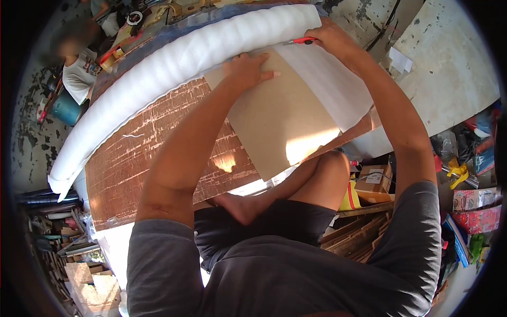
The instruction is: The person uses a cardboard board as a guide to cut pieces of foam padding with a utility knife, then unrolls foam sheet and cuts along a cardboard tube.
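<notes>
My left hand (247, 71) lies spread on a tan board sheet (282, 108), near its far edge beside the foam roll. My right hand (331, 40) is closed around a red box cutter (303, 40). The cutter's blade points left, near the far right end of the thick white foam roll (185, 55). A flat stretch of white foam sheet (330, 84) reaches from the roll toward me, partly beneath the board's right side. Whether the blade touches the foam I cannot tell.
A worn brown wooden tabletop (158, 137) lies under the board and roll. Another person (79, 74) is at the left, near a teal bucket (66, 108). A cardboard box (373, 183) and wood scraps (359, 232) are at the lower right. A pale surface (449, 68) stands at right.
</notes>
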Action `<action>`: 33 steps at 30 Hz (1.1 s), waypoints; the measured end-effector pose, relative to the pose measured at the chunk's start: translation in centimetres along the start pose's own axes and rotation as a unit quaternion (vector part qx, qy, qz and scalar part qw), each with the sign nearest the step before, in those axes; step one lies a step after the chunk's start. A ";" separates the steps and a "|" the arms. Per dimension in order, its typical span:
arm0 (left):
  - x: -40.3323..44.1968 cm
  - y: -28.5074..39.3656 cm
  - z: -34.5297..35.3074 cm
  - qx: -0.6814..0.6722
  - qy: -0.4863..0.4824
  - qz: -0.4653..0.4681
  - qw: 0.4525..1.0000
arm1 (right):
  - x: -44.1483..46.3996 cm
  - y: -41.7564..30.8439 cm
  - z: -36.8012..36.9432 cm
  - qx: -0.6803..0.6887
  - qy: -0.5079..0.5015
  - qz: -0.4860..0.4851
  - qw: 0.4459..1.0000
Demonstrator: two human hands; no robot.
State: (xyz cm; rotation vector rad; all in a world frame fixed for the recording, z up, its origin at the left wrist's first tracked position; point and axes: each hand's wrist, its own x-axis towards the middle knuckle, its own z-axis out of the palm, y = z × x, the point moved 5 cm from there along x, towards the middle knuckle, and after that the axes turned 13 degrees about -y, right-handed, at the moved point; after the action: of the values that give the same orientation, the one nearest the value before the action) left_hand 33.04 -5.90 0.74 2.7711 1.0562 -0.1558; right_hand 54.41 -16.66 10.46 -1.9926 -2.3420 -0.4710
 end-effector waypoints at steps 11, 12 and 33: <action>-0.2 0.1 -0.1 -0.005 -0.018 -0.009 1.000 | 2.9 -0.7 1.7 -0.050 -0.094 0.061 0.992; -0.2 0.1 -0.1 -0.006 -0.015 -0.009 1.000 | 3.0 -0.7 1.7 -0.050 -0.096 0.060 0.992; -0.1 0.2 -0.1 0.005 -0.020 -0.014 1.000 | 3.9 0.8 5.3 -0.116 0.002 -0.079 0.990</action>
State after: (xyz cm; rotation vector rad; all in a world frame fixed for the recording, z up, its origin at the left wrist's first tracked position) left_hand 33.12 -6.11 0.90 2.7504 1.0890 -0.2206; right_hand 55.41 -11.49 6.46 -1.8962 -2.5588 -0.7893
